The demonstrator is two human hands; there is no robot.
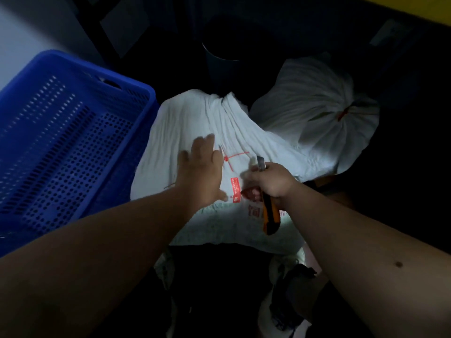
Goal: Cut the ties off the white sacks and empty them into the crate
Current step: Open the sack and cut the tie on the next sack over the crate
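Your left hand (202,167), fingers straight, presses the near sack (195,118); right hand (271,181) grips the knife (269,211). Red label (234,190) print is unreadable.

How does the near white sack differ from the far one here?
The near sack lies under both hands, its red tie loose on the cloth; the far sack is untouched, its neck gathered by a red tie. The near sack shows red print; none shows on the far one. Both are white.
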